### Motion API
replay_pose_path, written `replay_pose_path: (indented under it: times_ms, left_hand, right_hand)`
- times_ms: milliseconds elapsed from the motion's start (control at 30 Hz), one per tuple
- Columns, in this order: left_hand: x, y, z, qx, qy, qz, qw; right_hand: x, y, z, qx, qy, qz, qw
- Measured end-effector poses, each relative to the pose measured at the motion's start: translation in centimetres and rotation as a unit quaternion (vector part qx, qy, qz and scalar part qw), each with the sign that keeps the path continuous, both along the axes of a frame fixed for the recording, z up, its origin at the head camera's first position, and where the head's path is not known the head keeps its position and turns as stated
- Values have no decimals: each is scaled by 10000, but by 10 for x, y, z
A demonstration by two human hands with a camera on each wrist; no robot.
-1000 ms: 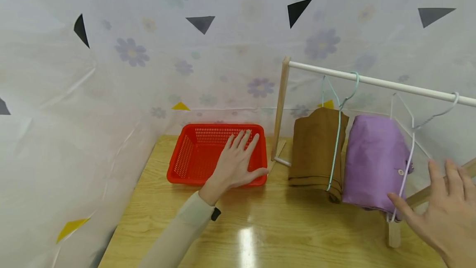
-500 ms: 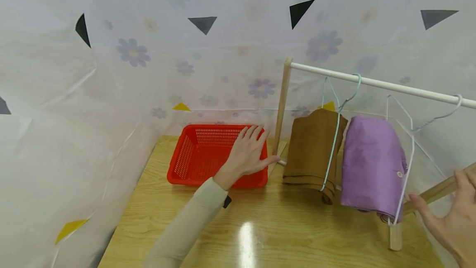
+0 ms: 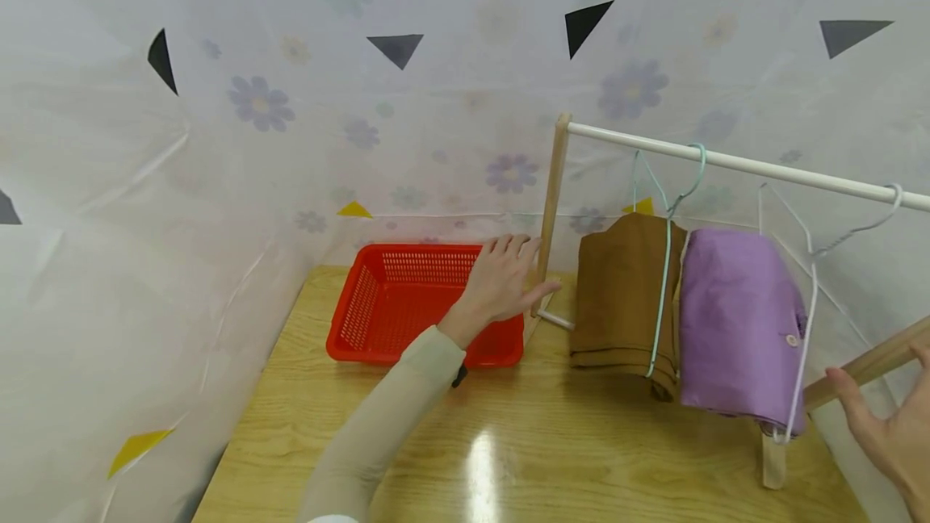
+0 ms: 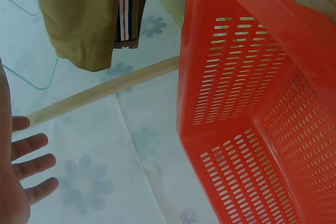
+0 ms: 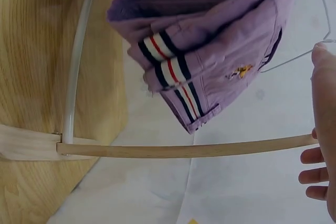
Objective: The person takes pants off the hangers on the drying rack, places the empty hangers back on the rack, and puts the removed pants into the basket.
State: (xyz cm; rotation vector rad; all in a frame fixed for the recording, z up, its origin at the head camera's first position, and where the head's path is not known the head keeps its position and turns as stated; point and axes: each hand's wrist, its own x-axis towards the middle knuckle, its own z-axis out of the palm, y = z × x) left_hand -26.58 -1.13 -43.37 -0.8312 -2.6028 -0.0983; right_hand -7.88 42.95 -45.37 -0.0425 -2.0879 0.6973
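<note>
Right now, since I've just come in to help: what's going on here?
A person has the left hand beside the left post of a small clothes rack and the right hand at its right post; how firm any contact is, I can't tell. A folded brown garment and a purple garment hang from the rack on hangers. A red basket sits on the table, left of the rack.
</note>
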Motion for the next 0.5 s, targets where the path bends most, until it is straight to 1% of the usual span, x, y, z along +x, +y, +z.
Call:
replay_pose_path:
  times_ms: [100,267,367,500]
  left_hand:
    - [-4,5,0,-23,36,42,10000]
    - [-12,13,0,-51,119,201,9997]
    - [-17,16,0,3,151,279,9995]
    - [-22,16,-2,-90,213,421,9988]
  right_hand:
    - [-5,5,-3,91,290,-124,9995]
    - [-14,10,-4,139,644,-367,9972]
    - [-18,12,-4,115,778,-426,9960]
    - [-22,18,-4,122,775,-498,9957]
